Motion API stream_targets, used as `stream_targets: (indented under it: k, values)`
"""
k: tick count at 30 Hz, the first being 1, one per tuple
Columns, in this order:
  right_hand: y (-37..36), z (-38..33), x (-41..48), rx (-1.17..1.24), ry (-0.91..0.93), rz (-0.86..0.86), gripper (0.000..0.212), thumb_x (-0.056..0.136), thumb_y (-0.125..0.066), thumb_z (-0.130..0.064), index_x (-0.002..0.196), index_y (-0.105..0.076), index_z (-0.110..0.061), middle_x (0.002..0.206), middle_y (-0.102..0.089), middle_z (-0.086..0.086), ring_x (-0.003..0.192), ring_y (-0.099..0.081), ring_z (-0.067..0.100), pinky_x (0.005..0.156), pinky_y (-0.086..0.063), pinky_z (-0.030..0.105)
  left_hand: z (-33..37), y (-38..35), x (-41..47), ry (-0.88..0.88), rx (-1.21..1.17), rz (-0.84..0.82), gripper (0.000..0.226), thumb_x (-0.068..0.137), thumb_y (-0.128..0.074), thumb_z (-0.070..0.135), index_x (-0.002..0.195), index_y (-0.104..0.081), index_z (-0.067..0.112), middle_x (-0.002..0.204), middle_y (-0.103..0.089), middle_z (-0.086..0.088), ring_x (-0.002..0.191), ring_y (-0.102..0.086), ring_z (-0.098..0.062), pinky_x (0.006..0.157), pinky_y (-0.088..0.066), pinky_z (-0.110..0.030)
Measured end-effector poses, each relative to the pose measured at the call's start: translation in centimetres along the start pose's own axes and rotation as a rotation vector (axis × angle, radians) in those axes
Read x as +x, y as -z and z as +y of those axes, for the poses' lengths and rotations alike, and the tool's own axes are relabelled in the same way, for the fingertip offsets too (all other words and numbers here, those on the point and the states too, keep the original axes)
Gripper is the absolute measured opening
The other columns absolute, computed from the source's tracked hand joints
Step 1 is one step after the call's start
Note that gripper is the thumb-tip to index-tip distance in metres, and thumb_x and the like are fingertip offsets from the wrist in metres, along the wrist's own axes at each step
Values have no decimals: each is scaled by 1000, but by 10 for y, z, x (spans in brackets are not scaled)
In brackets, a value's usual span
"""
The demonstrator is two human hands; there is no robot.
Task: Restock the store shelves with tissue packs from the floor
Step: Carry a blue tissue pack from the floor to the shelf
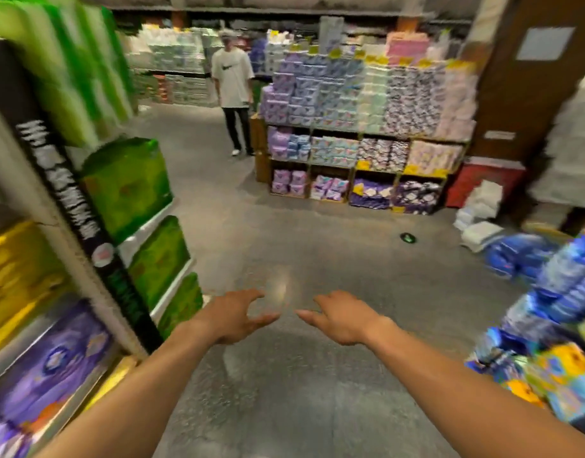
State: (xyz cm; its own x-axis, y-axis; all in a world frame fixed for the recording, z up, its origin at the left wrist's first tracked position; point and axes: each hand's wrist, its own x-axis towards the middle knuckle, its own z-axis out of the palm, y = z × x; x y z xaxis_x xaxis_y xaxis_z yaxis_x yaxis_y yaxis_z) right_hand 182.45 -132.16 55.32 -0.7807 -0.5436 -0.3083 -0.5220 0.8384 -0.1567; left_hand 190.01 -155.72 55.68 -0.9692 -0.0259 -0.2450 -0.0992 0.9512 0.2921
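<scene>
Both my arms reach forward over the grey floor. My left hand [233, 317] and my right hand [339, 317] hover side by side with spread, relaxed fingers, holding nothing. A heap of blue tissue packs [519, 256] lies on the floor at the right, beyond my right hand. A stack of blue and yellow packs [555, 328] rises at the right edge. The shelf unit [96, 246] on my left carries green packs [129, 186], with yellow and purple packs lower down. The picture is blurred by motion.
A person in a white T-shirt [233, 77] stands in the aisle ahead. A full display shelf [367, 133] of pastel packs stands beyond the open floor. White packs [479, 213] lie by a red box. A small dark disc [408, 238] lies on the floor.
</scene>
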Motion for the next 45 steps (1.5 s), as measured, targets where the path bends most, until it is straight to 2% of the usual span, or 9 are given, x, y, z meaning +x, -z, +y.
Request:
stream_targets:
  k: [5, 15, 22, 27, 32, 35, 40, 43, 45]
  values:
    - [23, 85, 38, 79, -225, 25, 96, 89, -20, -84, 153, -37, -15, 154, -42, 14, 139, -40, 36, 110, -40, 54, 40, 11, 129, -202, 40, -84, 95, 77, -35, 87, 152, -39, 30, 155, -45, 3, 138, -45, -18, 113, -38, -37]
    - [71, 246, 84, 128, -613, 173, 92, 91, -17, -82, 151, -41, -17, 148, -47, 13, 134, -44, 35, 105, -43, 55, 172, 37, 356, -629, 266, -29, 119, 60, 2, 101, 135, -56, 30, 132, -62, -5, 120, -58, -25, 96, -50, -38]
    - [86, 400, 130, 141, -753, 177, 94, 88, -9, -82, 151, -37, -17, 150, -41, 14, 136, -38, 38, 106, -38, 59, 303, 13, 498, -758, 369, 19, 120, 62, 11, 97, 137, -52, 28, 129, -55, -3, 122, -52, -26, 96, -48, -43]
    - [134, 513, 164, 160, -786, 211, 119, 67, 12, -86, 157, -25, -16, 158, -28, 15, 144, -28, 38, 110, -34, 59, 396, 24, 598, -753, 404, 72, 93, 80, -8, 86, 138, -50, 26, 133, -52, -2, 125, -49, -25, 98, -45, -43]
    - [174, 606, 210, 178, -824, 216, 124, 61, 13, -85, 161, -15, -17, 166, -16, 14, 151, -16, 38, 116, -26, 61, 466, 27, 690, -759, 372, 39, 93, 82, -12, 85, 147, -41, 25, 147, -41, -6, 136, -40, -27, 107, -40, -45]
    - [185, 664, 245, 195, -840, 212, 120, 65, 11, -86, 161, -12, -18, 167, -13, 13, 152, -14, 38, 117, -24, 61, 504, 21, 753, -765, 335, -26, 86, 88, -18, 80, 152, -35, 24, 159, -30, -9, 146, -29, -27, 114, -32, -48]
    - [205, 771, 315, 185, -935, 182, 93, 88, -5, -79, 161, -15, -22, 168, -10, 9, 153, -11, 32, 121, -18, 57, 568, 16, 884, -828, 330, -39, 100, 80, -5, 86, 153, -34, 24, 159, -30, -7, 145, -29, -29, 118, -29, -49]
    - [222, 838, 354, 151, -947, 174, 76, 97, -20, -72, 156, -26, -25, 164, -19, 11, 150, -20, 34, 116, -29, 55, 610, 21, 962, -891, 333, -75, 112, 70, 5, 89, 153, -32, 24, 160, -28, -8, 146, -27, -28, 119, -25, -50]
    - [235, 879, 375, 143, -962, 201, 76, 95, -22, -74, 150, -34, -22, 158, -30, 14, 142, -32, 34, 111, -36, 52, 642, 25, 1011, -922, 331, -68, 121, 63, 14, 92, 151, -34, 24, 157, -32, -8, 144, -31, -28, 117, -28, -49]
